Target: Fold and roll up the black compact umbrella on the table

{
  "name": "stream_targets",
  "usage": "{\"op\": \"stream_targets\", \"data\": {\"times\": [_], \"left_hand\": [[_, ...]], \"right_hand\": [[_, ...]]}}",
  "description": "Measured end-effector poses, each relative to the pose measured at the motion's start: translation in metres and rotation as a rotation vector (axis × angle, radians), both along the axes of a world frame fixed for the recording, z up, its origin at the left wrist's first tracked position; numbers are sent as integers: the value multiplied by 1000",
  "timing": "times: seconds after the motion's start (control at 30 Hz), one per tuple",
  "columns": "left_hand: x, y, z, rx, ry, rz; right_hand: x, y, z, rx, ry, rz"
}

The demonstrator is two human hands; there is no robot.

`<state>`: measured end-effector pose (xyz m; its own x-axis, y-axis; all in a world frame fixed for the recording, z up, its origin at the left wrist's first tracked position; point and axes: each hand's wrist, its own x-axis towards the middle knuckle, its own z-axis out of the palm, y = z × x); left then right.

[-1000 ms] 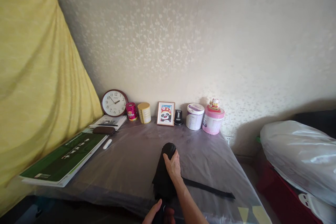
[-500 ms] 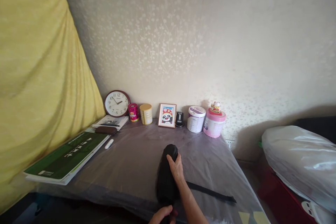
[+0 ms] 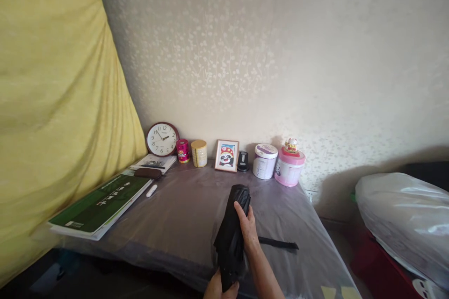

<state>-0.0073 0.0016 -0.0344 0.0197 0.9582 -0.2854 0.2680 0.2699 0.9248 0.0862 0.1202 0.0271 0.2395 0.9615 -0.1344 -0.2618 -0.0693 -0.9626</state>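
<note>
A black folded umbrella (image 3: pixel 229 238) is held over the near part of the table, its far end leaning slightly right. Loose pleats of its fabric show along the side. My right hand (image 3: pixel 248 228) is wrapped round its upper part, thumb on top. At the bottom edge of the view, my left hand (image 3: pixel 221 287) grips the umbrella's near end, partly cut off by the frame. A flat black strip (image 3: pixel 278 243) lies on the table to the right of my right wrist; whether it joins the umbrella is hidden.
Along the wall on the table (image 3: pixel 185 215) stand a clock (image 3: pixel 162 139), a pink tin (image 3: pixel 183 151), a yellow-lidded can (image 3: pixel 199 153), a panda picture frame (image 3: pixel 226 155) and two tubs (image 3: pixel 265 161). A green book (image 3: pixel 100 203) lies left. A plastic-covered bundle (image 3: pixel 403 205) is at right.
The umbrella has turned in my hands and its folds now show more loosely. Its far end has shifted right. My left hand has come further round the near end. The view has shifted slightly.
</note>
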Motion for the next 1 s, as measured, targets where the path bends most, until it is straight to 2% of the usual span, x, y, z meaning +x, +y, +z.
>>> {"op": "stream_targets", "data": {"times": [0.2, 0.4, 0.7, 1.0], "left_hand": [[0, 3, -12, 14, 172, 22], [3, 7, -18, -27, 291, 29], [7, -1, 4, 13, 428, 52], [6, -6, 27, 44, 484, 21]], "right_hand": [[4, -11, 11, 31, 94, 34], [8, -15, 18, 52, 87, -12], [12, -20, 22, 32, 83, -62], [15, -19, 24, 44, -28, -164]]}}
